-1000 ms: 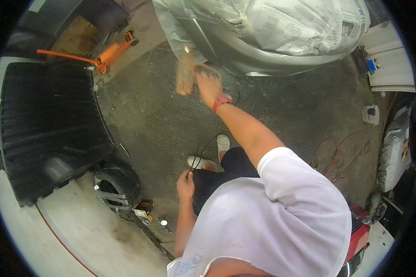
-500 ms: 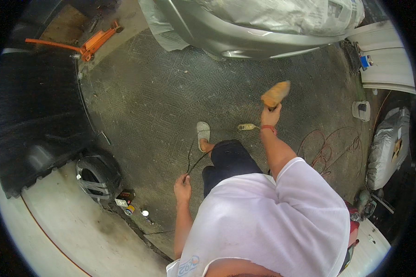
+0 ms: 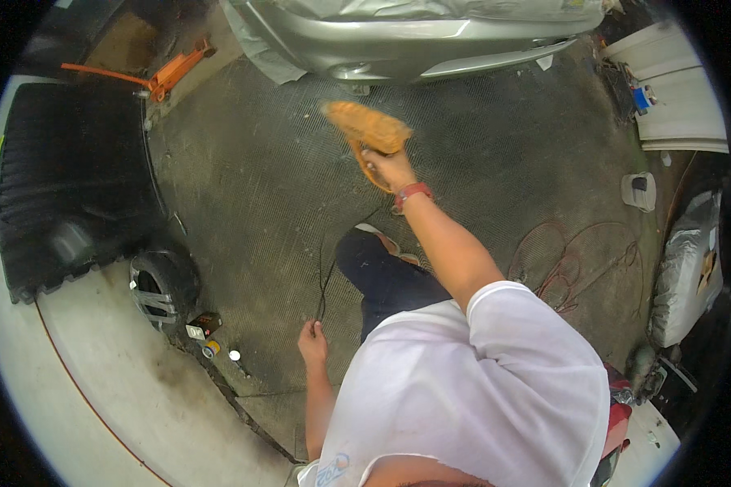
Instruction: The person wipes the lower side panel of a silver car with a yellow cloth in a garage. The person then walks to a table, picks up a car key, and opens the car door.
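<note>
Orange tool (image 3: 369, 128): at 12 o'clock in the view, apart from the silver car (image 3: 414, 39); too blurry to tell its kind.
Right hand (image 3: 391, 168): fingers were wrapped around the tool.
Left hand (image 3: 313, 342): at 7 o'clock, fingers pinched the black cord (image 3: 325, 276).
Tool's swing: it moved from 2 o'clock to 12, so work seemed back near the car.
</note>
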Demonstrator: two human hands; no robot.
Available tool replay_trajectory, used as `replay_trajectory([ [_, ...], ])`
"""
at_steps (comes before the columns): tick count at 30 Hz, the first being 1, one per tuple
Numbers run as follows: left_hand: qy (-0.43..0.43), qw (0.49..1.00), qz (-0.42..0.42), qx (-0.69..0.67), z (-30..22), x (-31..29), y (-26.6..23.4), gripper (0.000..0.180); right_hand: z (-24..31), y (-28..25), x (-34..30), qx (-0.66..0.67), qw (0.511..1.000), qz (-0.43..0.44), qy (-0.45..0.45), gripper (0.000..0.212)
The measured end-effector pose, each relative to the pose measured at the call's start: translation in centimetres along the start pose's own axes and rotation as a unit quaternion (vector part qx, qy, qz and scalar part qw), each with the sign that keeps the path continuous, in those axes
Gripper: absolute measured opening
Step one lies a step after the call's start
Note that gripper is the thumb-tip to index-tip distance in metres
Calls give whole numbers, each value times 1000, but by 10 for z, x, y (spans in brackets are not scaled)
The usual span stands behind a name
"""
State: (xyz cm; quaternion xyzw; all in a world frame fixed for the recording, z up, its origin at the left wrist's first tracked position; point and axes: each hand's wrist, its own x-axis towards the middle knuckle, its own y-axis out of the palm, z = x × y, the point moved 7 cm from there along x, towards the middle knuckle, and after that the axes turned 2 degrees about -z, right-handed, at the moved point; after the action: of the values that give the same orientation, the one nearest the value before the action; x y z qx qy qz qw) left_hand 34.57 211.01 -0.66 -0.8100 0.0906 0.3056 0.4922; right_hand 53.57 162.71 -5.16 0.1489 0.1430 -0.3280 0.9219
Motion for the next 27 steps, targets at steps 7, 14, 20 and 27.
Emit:
replay_trajectory([
  [7, 57, 997, 4, -43, -31, -41, 74, 39, 93, -175, -44, 91, 924, -369, -54, 29],
  [14, 61, 997, 48, -15, -109, -65, 135, 40, 196, -128, -36, -118, 980, 10, -160, 33],
  [20, 94, 995, 42, -10, -176, -59, 181, 40, 297, -240, 13, -116, 974, 155, -118, 35],
  [27, 186, 977, 100, -30, -405, -129, 270, 37, 411, -553, 116, -149, 978, -68, -131, 32],
])
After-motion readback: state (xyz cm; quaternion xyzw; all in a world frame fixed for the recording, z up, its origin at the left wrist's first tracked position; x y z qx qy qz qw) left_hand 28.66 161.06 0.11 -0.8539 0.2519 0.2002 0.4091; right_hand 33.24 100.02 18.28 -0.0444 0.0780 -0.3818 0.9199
